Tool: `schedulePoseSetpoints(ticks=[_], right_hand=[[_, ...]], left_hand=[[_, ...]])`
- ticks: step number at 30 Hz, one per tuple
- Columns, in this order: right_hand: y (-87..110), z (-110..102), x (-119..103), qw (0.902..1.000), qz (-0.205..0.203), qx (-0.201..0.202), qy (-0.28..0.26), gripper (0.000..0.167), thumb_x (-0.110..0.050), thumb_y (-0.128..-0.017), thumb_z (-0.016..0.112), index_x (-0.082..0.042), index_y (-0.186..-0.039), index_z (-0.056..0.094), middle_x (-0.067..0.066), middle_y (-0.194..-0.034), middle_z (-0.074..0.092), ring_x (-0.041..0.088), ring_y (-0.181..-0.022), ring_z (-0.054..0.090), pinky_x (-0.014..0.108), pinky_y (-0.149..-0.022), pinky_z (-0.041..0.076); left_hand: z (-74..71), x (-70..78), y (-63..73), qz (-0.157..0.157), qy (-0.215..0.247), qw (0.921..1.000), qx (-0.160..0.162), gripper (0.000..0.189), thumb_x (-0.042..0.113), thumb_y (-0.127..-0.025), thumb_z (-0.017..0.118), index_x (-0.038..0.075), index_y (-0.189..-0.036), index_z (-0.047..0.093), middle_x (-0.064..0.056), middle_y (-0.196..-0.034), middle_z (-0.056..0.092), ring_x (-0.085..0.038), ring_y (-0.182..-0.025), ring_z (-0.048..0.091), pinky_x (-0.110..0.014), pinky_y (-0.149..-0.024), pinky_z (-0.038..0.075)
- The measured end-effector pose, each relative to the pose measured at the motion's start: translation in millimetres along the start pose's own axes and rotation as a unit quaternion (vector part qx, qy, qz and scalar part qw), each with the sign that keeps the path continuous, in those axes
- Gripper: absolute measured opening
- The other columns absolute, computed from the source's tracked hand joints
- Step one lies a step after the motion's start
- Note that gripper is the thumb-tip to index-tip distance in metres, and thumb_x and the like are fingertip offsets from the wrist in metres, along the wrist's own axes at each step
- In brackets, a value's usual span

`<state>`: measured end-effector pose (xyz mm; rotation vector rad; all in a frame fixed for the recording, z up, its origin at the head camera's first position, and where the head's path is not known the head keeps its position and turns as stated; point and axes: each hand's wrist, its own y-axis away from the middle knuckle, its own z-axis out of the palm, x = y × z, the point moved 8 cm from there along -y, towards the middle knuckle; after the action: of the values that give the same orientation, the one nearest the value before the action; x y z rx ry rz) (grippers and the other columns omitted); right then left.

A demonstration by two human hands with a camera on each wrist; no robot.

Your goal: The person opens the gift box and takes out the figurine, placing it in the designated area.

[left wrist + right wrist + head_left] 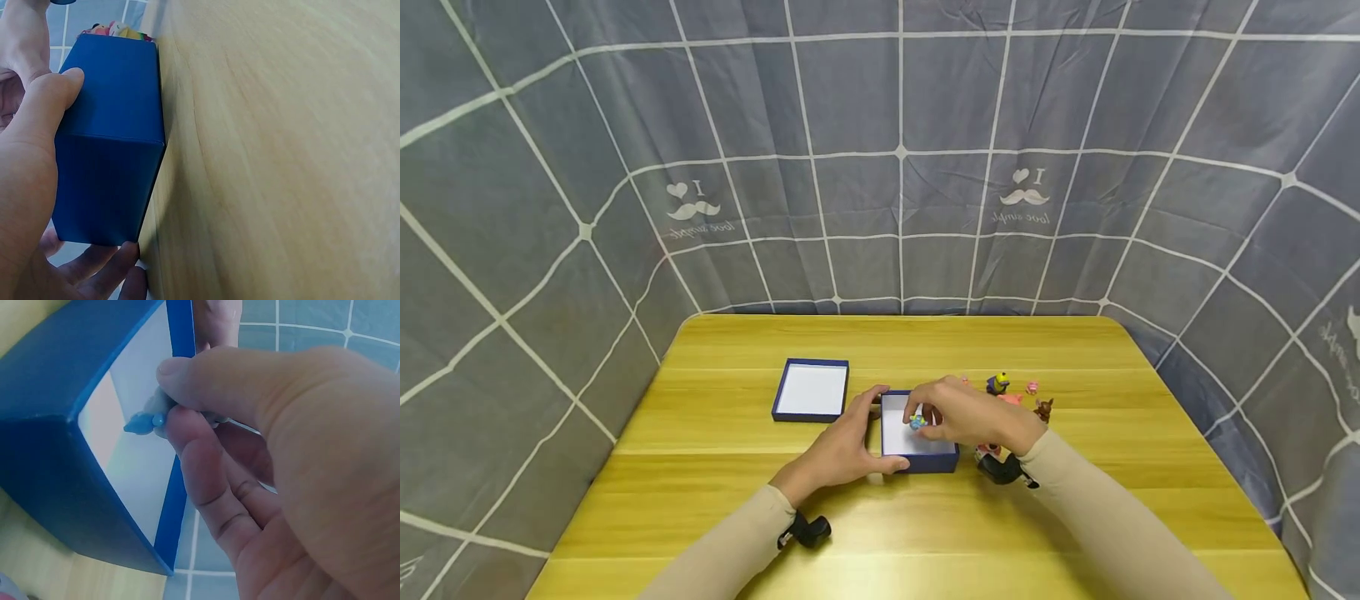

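Observation:
A blue box (934,463) with a white inside stands on the table, its top uncovered. My left hand (844,442) grips it from the left; the left wrist view shows the thumb (53,94) on one blue side and the fingers (103,265) around another. Over the opening, my right hand (973,414) pinches a small blue and yellow toy figurine (917,422) between thumb and fingertips. In the right wrist view a light blue part of the figurine (144,422) sticks out past the fingertips, while the rest hides behind them.
A blue-rimmed square lid (811,390) lies white side up, left of the box. Right of the box stand several small toys, including a yellow and dark figure (997,383), a brown figure (1043,409) and a pink one (1032,387). Some are partly hidden by my right arm.

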<state>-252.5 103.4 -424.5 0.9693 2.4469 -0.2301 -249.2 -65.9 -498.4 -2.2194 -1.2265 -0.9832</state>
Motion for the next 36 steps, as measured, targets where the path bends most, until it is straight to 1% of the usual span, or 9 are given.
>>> schedulePoseSetpoints(ticks=[6, 16, 18, 20, 23, 27, 31, 34, 36], right_hand=[[2.8, -3, 0, 0.9999, -0.004, 0.013, 0.008, 0.014, -0.012, -0.108, 0.085, -0.011, -0.122, 0.083, -0.008, -0.093, 0.077, -0.003, -0.078, 0.062, 0.022, -0.074, 0.055], [7.7, -5, 1, 0.9993, -0.005, 0.035, 0.010, 0.019, -0.018, -0.108, 0.087, -0.010, -0.124, 0.083, -0.011, -0.087, 0.072, -0.006, -0.074, 0.057, 0.022, -0.074, 0.050], [8.5, -6, 0, 0.9991, -0.003, 0.040, 0.014, 0.020, -0.021, -0.108, 0.088, -0.011, -0.124, 0.083, -0.011, -0.087, 0.071, -0.005, -0.073, 0.056, 0.024, -0.077, 0.048], [9.2, -6, 0, 0.9988, 0.000, 0.046, 0.018, 0.021, -0.023, -0.107, 0.089, -0.012, -0.123, 0.083, -0.010, -0.091, 0.072, -0.001, -0.076, 0.059, 0.026, -0.080, 0.048], [10.8, -7, -1, 0.9984, 0.009, 0.052, 0.021, 0.022, -0.027, -0.106, 0.090, -0.014, -0.123, 0.083, -0.010, -0.103, 0.078, 0.004, -0.085, 0.065, 0.032, -0.089, 0.047], [12.8, -6, -1, 0.9976, 0.025, 0.059, 0.027, 0.024, -0.030, -0.107, 0.090, -0.016, -0.124, 0.083, -0.010, -0.116, 0.083, 0.005, -0.100, 0.072, 0.042, -0.100, 0.048], [14.6, -7, -4, 0.9969, 0.014, 0.073, 0.026, 0.025, -0.029, -0.107, 0.089, -0.015, -0.126, 0.082, -0.006, -0.118, 0.084, 0.007, -0.105, 0.077, 0.040, -0.101, 0.062], [15.4, -8, -6, 0.9962, 0.000, 0.086, 0.011, 0.026, -0.028, -0.106, 0.090, -0.011, -0.125, 0.081, 0.000, -0.118, 0.084, 0.011, -0.104, 0.081, 0.034, -0.090, 0.070], [15.7, -8, -7, 0.9958, -0.004, 0.091, -0.002, 0.028, -0.027, -0.106, 0.090, -0.008, -0.124, 0.081, 0.002, -0.117, 0.084, 0.011, -0.102, 0.082, 0.032, -0.089, 0.071]], left_hand=[[-2.1, 2.8, -0.8, 0.002, 0.003, 1.0000, 0.004, 0.122, 0.059, -0.093, 0.098, 0.015, -0.183, 0.029, -0.019, -0.182, 0.046, -0.033, -0.152, 0.064, -0.058, -0.127, 0.053], [-2.3, 1.8, -2.3, 0.005, -0.004, 1.0000, 0.007, 0.121, 0.058, -0.092, 0.098, 0.016, -0.183, 0.030, -0.019, -0.180, 0.048, -0.033, -0.150, 0.064, -0.058, -0.125, 0.055], [-2.3, 1.3, -2.6, 0.004, -0.003, 1.0000, 0.007, 0.121, 0.058, -0.092, 0.098, 0.017, -0.183, 0.030, -0.019, -0.180, 0.048, -0.033, -0.152, 0.064, -0.058, -0.125, 0.055], [-1.6, 0.8, -2.6, 0.002, -0.002, 1.0000, 0.004, 0.121, 0.059, -0.092, 0.098, 0.018, -0.183, 0.029, -0.018, -0.180, 0.048, -0.033, -0.153, 0.064, -0.059, -0.126, 0.054], [-0.7, 0.0, -1.8, -0.001, -0.002, 1.0000, 0.002, 0.122, 0.060, -0.093, 0.098, 0.018, -0.184, 0.028, -0.018, -0.182, 0.045, -0.033, -0.153, 0.064, -0.059, -0.126, 0.054], [-0.4, -0.2, -0.6, -0.001, -0.005, 1.0000, 0.002, 0.123, 0.060, -0.093, 0.097, 0.016, -0.184, 0.027, -0.018, -0.182, 0.045, -0.034, -0.152, 0.064, -0.060, -0.126, 0.054], [-1.5, 1.5, -0.3, 0.000, -0.006, 1.0000, 0.004, 0.123, 0.061, -0.092, 0.097, 0.018, -0.184, 0.028, -0.018, -0.181, 0.047, -0.033, -0.152, 0.064, -0.060, -0.126, 0.055], [-1.9, 2.3, -0.7, 0.001, -0.005, 1.0000, 0.004, 0.122, 0.061, -0.093, 0.097, 0.018, -0.184, 0.028, -0.018, -0.180, 0.047, -0.033, -0.153, 0.064, -0.060, -0.126, 0.054], [-1.9, 2.3, -1.2, 0.001, -0.003, 1.0000, 0.005, 0.121, 0.062, -0.093, 0.097, 0.018, -0.183, 0.029, -0.018, -0.180, 0.048, -0.033, -0.154, 0.063, -0.060, -0.126, 0.054]])
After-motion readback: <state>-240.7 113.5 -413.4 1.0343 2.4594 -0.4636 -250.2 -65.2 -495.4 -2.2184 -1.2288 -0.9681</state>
